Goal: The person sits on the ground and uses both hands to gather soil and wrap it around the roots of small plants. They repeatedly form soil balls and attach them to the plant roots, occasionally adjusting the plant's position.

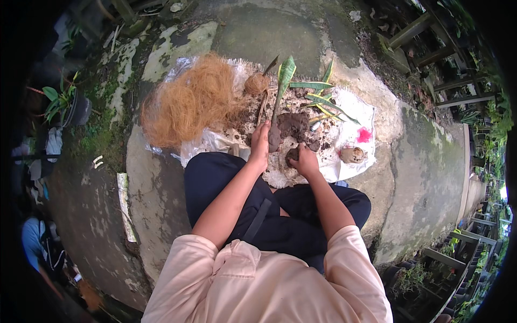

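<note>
My left hand (261, 146) grips a lump of dark mud (274, 137) packed round the base of an upright snake plant leaf (286, 74). To its right, my right hand (305, 160) is closed on a smaller clod of mud (292, 156). Beyond the hands, a larger mound of mud (294, 124) lies on a white woven sack (351, 107). Several cut snake plant leaves (329, 105) are spread right of the mound. A fibre-wrapped ball (257, 83) with a dark leaf stands behind, beside a big heap of brown coconut fibre (190, 105).
A spool or roll of pale material (352, 155) lies on the sack's right part, near a pink patch. A potted plant (76, 107) and a pale length of pipe (126, 206) are at the left. Another person (34, 238) is at the lower left. Wooden racks (440, 56) stand at the right.
</note>
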The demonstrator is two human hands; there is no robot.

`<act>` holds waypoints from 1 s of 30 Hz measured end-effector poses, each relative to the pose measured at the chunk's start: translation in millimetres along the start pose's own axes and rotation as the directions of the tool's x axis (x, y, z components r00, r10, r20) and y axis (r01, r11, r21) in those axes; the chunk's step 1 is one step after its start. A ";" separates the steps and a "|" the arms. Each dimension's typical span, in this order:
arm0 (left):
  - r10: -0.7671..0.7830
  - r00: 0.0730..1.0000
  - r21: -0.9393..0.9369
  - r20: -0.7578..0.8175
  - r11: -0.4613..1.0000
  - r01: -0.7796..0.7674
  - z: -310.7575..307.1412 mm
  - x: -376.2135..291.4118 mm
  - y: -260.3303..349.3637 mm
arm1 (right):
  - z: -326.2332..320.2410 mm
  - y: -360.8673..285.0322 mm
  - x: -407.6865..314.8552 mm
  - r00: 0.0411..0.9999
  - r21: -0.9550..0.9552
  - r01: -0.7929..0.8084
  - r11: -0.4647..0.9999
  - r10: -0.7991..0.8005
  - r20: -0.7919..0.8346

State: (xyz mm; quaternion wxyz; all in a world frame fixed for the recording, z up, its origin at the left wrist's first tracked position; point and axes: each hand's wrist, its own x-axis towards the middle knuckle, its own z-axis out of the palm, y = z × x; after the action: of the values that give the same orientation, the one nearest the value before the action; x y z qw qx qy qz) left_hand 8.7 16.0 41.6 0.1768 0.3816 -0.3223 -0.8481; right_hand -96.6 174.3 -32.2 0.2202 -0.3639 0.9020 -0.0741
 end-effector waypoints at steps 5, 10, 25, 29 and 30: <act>0.038 0.997 0.062 0.063 0.997 -0.042 -18.0 19.3 -18.5 | -2.5 15.3 -6.1 1.000 -0.030 -0.003 1.000 0.003 0.021; 0.065 0.998 -0.029 0.007 0.997 -0.065 -12.9 19.7 -18.4 | -14.5 13.8 0.5 0.990 0.074 0.066 0.995 -0.056 -0.127; 0.050 0.997 -0.080 -0.057 0.995 -0.054 -6.2 13.0 -2.3 | 12.6 15.6 -2.2 0.884 0.234 -0.411 0.881 0.448 -0.134; 0.051 0.996 -0.076 -0.068 0.995 -0.056 -12.9 9.5 -4.2 | 10.5 3.3 1.9 0.887 0.328 -0.310 0.892 0.395 -0.237; 0.051 0.996 -0.083 -0.067 0.995 -0.056 -11.9 12.4 -5.2 | 10.7 6.9 2.2 0.900 0.325 -0.251 0.912 0.343 -0.267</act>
State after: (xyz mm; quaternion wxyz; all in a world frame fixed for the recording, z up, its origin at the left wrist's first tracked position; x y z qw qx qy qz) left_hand 9.4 8.1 25.4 0.2259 0.3924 -0.2902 -0.8431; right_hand -97.5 178.0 -44.5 0.1303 -0.1685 0.9508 -0.2250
